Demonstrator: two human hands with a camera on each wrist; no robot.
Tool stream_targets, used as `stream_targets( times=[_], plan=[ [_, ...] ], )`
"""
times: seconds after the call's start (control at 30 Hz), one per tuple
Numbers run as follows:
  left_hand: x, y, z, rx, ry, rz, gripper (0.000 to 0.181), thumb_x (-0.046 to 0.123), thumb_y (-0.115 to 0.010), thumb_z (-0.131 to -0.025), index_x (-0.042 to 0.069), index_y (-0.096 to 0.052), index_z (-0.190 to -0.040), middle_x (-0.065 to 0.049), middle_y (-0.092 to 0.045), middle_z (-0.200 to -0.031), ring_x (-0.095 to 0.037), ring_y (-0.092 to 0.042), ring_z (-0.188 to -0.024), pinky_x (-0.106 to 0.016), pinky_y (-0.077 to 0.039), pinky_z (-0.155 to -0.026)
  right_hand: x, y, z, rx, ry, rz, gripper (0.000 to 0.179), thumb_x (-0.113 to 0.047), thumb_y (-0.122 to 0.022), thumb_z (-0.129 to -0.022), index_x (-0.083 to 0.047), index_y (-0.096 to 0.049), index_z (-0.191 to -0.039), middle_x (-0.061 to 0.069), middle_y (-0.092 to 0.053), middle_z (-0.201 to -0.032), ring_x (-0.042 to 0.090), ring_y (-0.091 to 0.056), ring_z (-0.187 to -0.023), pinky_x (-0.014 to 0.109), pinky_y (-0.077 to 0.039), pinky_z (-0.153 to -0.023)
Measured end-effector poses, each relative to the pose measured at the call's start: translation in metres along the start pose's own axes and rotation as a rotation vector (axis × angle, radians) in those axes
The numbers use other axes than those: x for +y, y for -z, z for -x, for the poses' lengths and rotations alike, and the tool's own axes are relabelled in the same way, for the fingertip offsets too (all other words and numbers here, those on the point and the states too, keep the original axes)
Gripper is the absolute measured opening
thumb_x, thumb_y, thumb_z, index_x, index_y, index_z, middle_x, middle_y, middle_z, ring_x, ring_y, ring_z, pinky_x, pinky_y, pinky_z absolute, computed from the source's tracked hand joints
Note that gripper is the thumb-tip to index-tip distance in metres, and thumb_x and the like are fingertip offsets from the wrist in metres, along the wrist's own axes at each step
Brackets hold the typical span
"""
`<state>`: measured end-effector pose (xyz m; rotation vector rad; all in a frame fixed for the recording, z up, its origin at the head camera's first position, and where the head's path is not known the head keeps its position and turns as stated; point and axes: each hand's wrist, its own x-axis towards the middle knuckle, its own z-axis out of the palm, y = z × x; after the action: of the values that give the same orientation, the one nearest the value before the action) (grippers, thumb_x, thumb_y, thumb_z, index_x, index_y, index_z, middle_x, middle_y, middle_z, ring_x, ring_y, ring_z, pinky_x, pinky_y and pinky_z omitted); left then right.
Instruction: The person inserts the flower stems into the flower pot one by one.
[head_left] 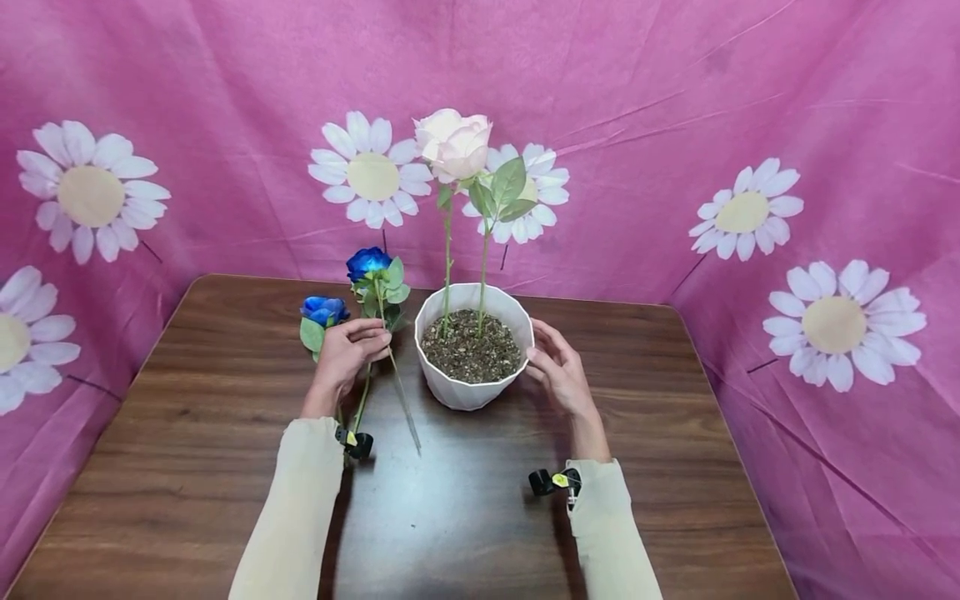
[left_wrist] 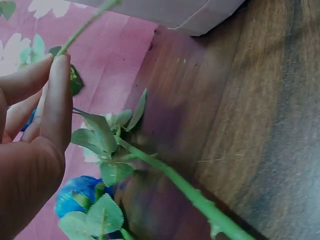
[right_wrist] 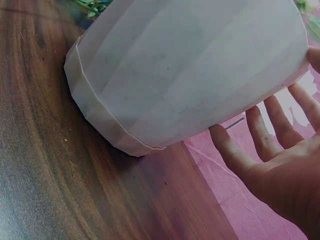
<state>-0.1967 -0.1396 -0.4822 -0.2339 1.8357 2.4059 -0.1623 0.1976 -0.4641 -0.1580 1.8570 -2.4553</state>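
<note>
My left hand pinches the thin green stem of a blue rose between thumb and fingertips. That rose is tilted, its bloom away from me and its stem end slanting down toward the front of the pot. Beside my left hand, a second blue rose lies on the table, its stem passing below the hand. The white faceted pot stands upright with dark soil inside. My right hand touches the pot's right side with extended fingertips. Pink roses stand upright in the soil.
The brown wooden table has its back edge just behind the pot. Pink cloth printed with large daisies surrounds the table at the back and sides. Black wrist cameras sit at both sleeves.
</note>
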Motion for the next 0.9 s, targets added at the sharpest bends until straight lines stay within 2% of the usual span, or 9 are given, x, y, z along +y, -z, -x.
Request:
stream_targets(
  times=[0.23, 0.47, 0.63, 0.9],
  plan=[
    [0.006, -0.007, 0.0, 0.054, -0.06, -0.003, 0.044, -0.018, -0.066, -0.088, -0.022, -0.053, -0.129, 0.001, -0.069, -0.081, -0.007, -0.071, -0.074, -0.023, -0.061, -0.07, 0.001, 0.002, -0.002, -0.001, -0.007, 0.006, 0.057, 0.006, -0.052, -0.096, 0.009, -0.034, -0.15, 0.024, -0.045, -0.142, 0.023, -0.057, -0.115, 0.029, -0.058, -0.084],
    [0.013, -0.012, 0.002, 0.124, -0.114, 0.069, 0.037, -0.019, -0.067, -0.086, -0.021, -0.057, -0.121, 0.0, -0.07, -0.079, -0.007, -0.07, -0.069, -0.024, -0.061, -0.066, 0.002, 0.003, -0.001, 0.003, -0.01, 0.018, 0.057, 0.006, -0.053, -0.096, 0.008, -0.035, -0.15, 0.024, -0.044, -0.143, 0.022, -0.057, -0.115, 0.028, -0.058, -0.084],
    [0.021, -0.014, 0.006, 0.13, -0.15, 0.115, 0.032, -0.021, -0.066, -0.085, -0.019, -0.058, -0.116, -0.001, -0.069, -0.076, -0.008, -0.07, -0.068, -0.024, -0.061, -0.065, 0.001, 0.003, -0.001, 0.011, -0.014, 0.015, 0.057, 0.006, -0.053, -0.096, 0.008, -0.035, -0.15, 0.025, -0.043, -0.144, 0.023, -0.056, -0.116, 0.028, -0.058, -0.083],
    [0.045, -0.02, 0.012, 0.124, -0.264, 0.197, 0.028, -0.026, -0.066, -0.082, -0.009, -0.067, -0.104, -0.004, -0.069, -0.075, -0.011, -0.07, -0.064, -0.026, -0.061, -0.061, 0.0, 0.002, -0.001, 0.003, -0.009, 0.021, 0.057, 0.005, -0.054, -0.096, 0.008, -0.035, -0.149, 0.026, -0.044, -0.143, 0.024, -0.057, -0.116, 0.03, -0.058, -0.084]
  ],
)
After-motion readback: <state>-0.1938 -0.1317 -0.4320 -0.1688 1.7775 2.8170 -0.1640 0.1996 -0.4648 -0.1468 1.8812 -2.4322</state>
